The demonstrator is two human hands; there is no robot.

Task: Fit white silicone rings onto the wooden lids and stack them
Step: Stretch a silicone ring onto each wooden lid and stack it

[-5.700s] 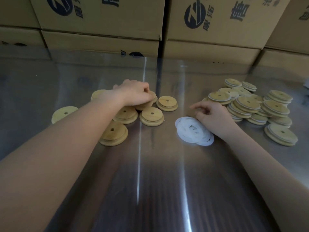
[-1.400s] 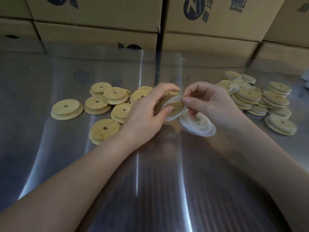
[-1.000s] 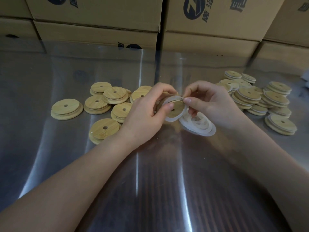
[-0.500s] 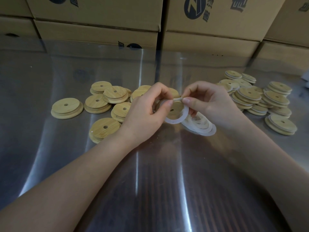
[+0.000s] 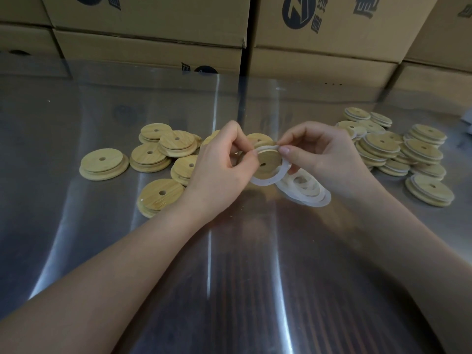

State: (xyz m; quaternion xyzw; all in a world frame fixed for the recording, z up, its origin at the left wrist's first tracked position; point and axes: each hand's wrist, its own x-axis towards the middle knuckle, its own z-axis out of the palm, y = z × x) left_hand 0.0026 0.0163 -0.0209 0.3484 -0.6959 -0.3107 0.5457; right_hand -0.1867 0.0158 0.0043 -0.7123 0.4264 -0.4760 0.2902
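Half-seated, white ring (image 5: 268,180) hangs loosely off tilted lid (image 5: 268,163).

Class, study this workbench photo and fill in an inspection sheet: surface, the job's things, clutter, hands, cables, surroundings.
Surface: shiny metal table with streaky reflections.
Job's things: wooden lid held above the table, white ring partly on it with the lower part hanging loose; loose rings piled beneath; bare lids on the left; ringed lids stacked on the right.
Clutter: pale object at the right edge, cut off, cannot be identified.
Hands: left hand grips the wooden lid; right hand pinches the white ring.
Cables: nothing seen.
Surroundings: cardboard boxes stacked behind the table.
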